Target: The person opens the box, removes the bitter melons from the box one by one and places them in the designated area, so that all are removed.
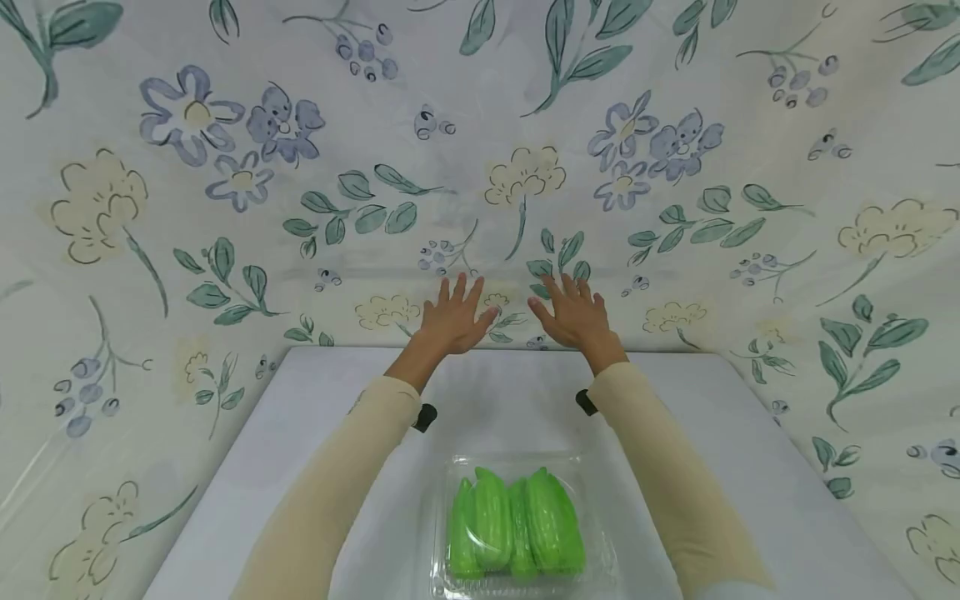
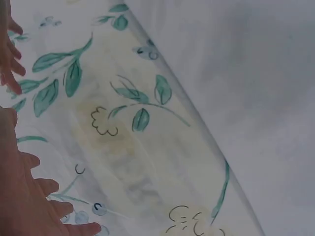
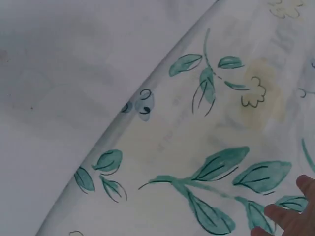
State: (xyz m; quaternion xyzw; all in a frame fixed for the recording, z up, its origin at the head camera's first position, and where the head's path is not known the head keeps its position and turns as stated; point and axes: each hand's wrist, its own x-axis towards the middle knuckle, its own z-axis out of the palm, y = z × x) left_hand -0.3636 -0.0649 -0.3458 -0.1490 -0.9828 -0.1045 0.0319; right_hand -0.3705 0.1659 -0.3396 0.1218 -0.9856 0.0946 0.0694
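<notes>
Both arms reach forward over the far edge of the white table in the head view. My left hand (image 1: pixel 452 321) has its fingers spread and holds nothing. Beside it, my right hand (image 1: pixel 576 317) is spread the same way, also holding nothing. Whether either touches the floral sheet behind cannot be told. The left wrist view has the left hand (image 2: pixel 29 196) at lower left and part of the other hand at upper left. Only some fingertips of the right hand (image 3: pixel 290 216) show in the right wrist view. Between the forearms sits a clear plastic box (image 1: pixel 439 533) with several long, ridged green vegetable-like pieces (image 1: pixel 491 517) inside.
The white table (image 1: pixel 495 400) ends just short of the hands. A white sheet (image 1: pixel 465 208) printed with flowers and leaves rises behind it and along both sides. A small black piece (image 1: pixel 425 417) shows at the left wrist, and another black piece (image 1: pixel 587 402) at the right.
</notes>
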